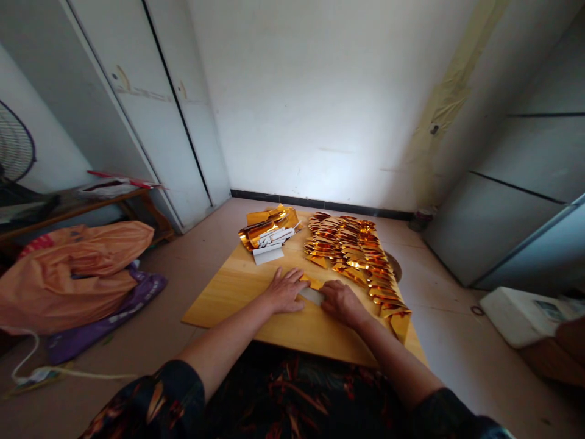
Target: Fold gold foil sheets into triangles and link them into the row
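Observation:
A wooden board (237, 292) lies across my lap. My left hand (284, 291) rests flat on a small gold foil sheet (312, 283), fingers spread. My right hand (342, 303) is curled over the sheet's right side, pressing its pale underside (311, 296). Rows of folded gold foil pieces (354, 253) run along the board's right side. At the board's far end lies a stack of unfolded gold sheets (267, 228) with white paper strips (274, 239) on top.
An orange plastic bag (77, 268) on purple cloth (114, 311) sits on the floor at left. White cabinet doors (150, 122) stand behind it, with a fan (13, 146) at far left. A white box (521, 314) lies at right near grey cabinets (516, 201).

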`<state>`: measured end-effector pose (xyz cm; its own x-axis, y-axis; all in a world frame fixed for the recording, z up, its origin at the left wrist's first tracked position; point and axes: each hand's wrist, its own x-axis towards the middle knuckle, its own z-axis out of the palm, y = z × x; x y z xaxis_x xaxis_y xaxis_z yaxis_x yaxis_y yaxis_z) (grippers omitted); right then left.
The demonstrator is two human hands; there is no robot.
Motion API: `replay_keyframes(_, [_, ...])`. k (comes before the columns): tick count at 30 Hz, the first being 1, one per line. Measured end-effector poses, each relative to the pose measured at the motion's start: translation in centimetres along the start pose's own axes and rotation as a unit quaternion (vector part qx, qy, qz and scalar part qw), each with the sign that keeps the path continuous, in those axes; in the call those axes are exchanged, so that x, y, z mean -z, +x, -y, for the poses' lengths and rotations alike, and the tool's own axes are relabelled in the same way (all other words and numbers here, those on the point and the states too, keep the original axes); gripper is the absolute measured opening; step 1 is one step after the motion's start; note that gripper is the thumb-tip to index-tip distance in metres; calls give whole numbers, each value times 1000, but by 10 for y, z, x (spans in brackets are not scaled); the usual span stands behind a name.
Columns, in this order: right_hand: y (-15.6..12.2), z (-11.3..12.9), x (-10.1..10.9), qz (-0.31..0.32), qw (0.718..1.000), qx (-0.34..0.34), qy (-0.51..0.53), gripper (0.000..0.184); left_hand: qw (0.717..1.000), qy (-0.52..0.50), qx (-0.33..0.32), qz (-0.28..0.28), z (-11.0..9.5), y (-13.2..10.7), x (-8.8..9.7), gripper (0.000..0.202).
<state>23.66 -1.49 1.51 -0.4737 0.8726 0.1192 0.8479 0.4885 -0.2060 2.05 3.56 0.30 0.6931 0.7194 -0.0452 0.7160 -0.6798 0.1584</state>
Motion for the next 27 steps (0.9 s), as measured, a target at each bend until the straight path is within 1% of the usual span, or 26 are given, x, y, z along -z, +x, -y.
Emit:
replay_keyframes(2, [-2,0,-2,11,1000,-7,-14,18,1000,1,-5,-14,-1,-1,0,59])
replay_keyframes(8, [-3,-3,-6,-5,1000,-6,-28,20,997,7,-42,-71,-9,1,4,55])
replay_keyframes(13, [-1,-6,-8,-15,999,-4,-28,20,992,1,-88,-87,-15,2,8,44])
replay_keyframes(16, [-2,-7,-9,-18,1000,0,-23,21,989,-1,-102,-108,-20,1,8,45])
replay_keyframes(18, [-3,-8,-10,-17,1000,-1,-21,22,988,-11,-114,-101,-22,2,5,43])
replay_keyframes(22, [-6,-10,-9,-5,1000,7,-14,22,989,-45,-124,-71,-20,6,-5,27])
replay_keyframes(24, [-7,-11,-8,1,1000,11,-5,25,988,-65,-122,-74,-17,9,-10,25])
replay_keyframes(27, [-6,-11,-10,-8,1000,-7,11,26,987,-85,-110,-84,-14,13,-15,22])
